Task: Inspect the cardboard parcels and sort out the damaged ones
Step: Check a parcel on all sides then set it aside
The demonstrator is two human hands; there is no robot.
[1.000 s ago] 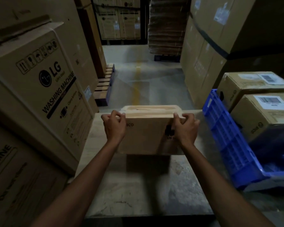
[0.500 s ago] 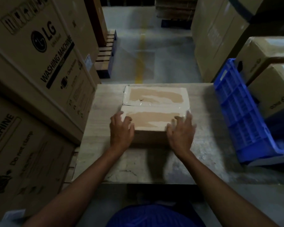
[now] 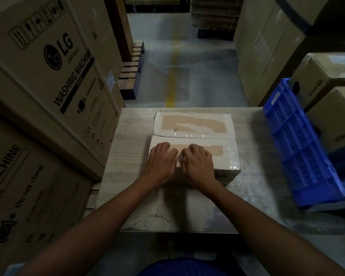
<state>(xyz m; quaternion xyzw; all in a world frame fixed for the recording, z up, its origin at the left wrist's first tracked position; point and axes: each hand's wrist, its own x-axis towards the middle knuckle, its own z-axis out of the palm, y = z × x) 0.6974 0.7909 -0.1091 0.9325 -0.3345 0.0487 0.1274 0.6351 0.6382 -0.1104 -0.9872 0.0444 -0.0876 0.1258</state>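
The cardboard parcel (image 3: 195, 124) lies flat on the table (image 3: 135, 124). The left hand (image 3: 161, 159) and right hand (image 3: 198, 161) rest side by side on its near top flap, fingers (image 3: 164, 146) loosely bent, gripping nothing.

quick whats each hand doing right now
left hand: rests on top of the parcel, fingers bent; any grip cannot be told
right hand: rests beside it on the parcel top, fingers bent; any grip cannot be told
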